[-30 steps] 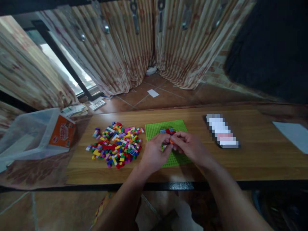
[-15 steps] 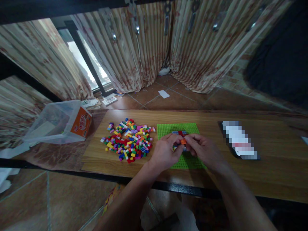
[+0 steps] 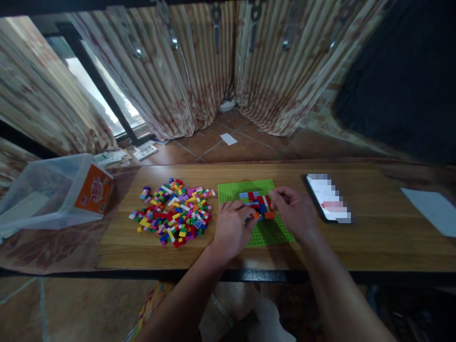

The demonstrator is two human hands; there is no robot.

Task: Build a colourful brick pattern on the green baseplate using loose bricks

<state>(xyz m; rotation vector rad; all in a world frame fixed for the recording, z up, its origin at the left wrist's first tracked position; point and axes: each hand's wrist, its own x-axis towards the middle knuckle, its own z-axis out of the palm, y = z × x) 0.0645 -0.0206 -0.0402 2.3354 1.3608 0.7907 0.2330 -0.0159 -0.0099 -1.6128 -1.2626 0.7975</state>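
A small build of toy bricks (image 3: 262, 205), mostly red, blue and light grey with orange bricks along its near side, is over the green studded baseplate (image 3: 228, 190). My left hand (image 3: 232, 227) is closed at the build's left side, fingers bent over its edge and hiding part of it. At the right edge of the build, my right hand (image 3: 295, 211) has its thumb and fingertips pinched against the bricks. Whether the build touches the baseplate I cannot tell. Left of the baseplate lies a spread of loose multicoloured bricks (image 3: 174, 209).
To the right on the wooden table (image 3: 370, 247) lies a phone (image 3: 329, 199) with a blurred screen, and farther right a white sheet of paper (image 3: 431, 209). A clear plastic bin (image 3: 53, 185) with an orange label stands at the far left. Curtains (image 3: 178, 71) hang behind.
My hands have moved apart from a shared pinch on an orange brick to the two sides of the build, uncovering more of it. The camera view has swung to the right.
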